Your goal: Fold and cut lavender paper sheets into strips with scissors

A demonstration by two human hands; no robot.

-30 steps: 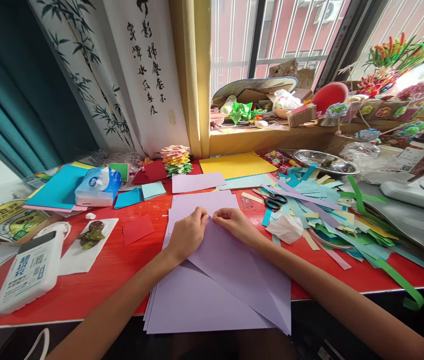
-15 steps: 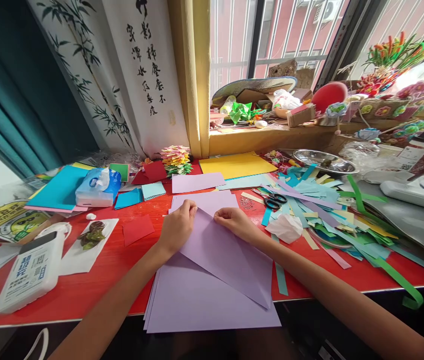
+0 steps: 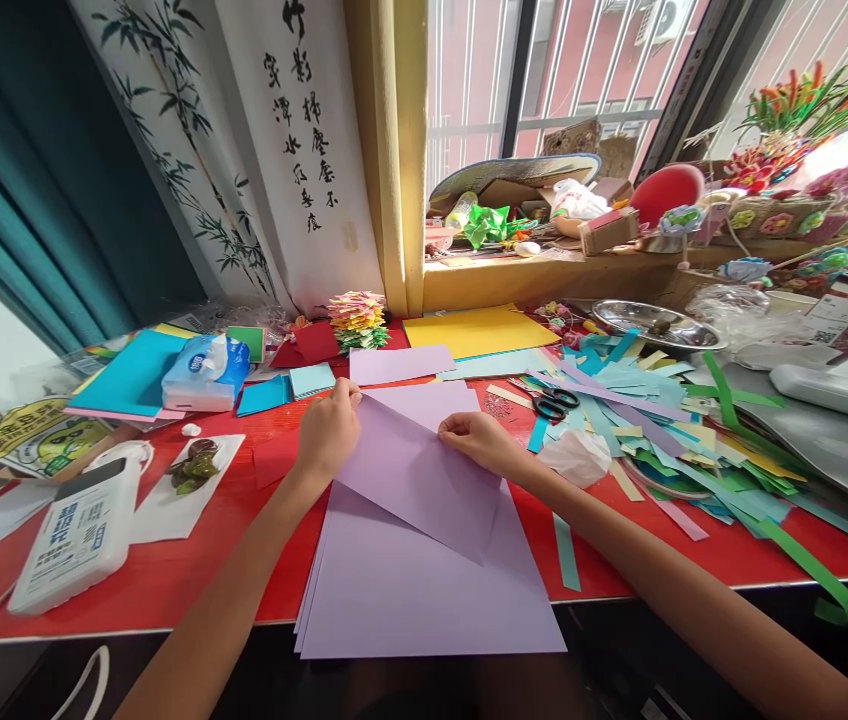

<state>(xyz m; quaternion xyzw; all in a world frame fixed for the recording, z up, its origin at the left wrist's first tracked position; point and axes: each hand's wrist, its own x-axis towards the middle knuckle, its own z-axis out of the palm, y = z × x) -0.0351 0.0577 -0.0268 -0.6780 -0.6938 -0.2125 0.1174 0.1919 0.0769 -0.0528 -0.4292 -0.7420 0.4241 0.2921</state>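
Note:
A lilac sheet of paper (image 3: pixel 416 475) is held folded over, lifted a little above a stack of lilac sheets (image 3: pixel 424 600) on the red table (image 3: pixel 229 560). My left hand (image 3: pixel 328 435) pinches the sheet's upper left corner, fingers closed. My right hand (image 3: pixel 473 440) pinches the sheet's right edge, fingers curled on the paper. The fold's lower point hangs over the middle of the stack.
Black scissors (image 3: pixel 553 402) lie right of my right hand amid several coloured paper strips (image 3: pixel 656 430) and a crumpled tissue (image 3: pixel 578 457). A tissue pack (image 3: pixel 206 372), a wet-wipe pack (image 3: pixel 75 540), blue and yellow sheets (image 3: pixel 476 330) and a metal bowl (image 3: pixel 656 325) crowd the table.
My left hand moved up and left with the sheet's corner, away from my right hand. The folded sheet swung up and left, so less of it overhangs the stack's right side.

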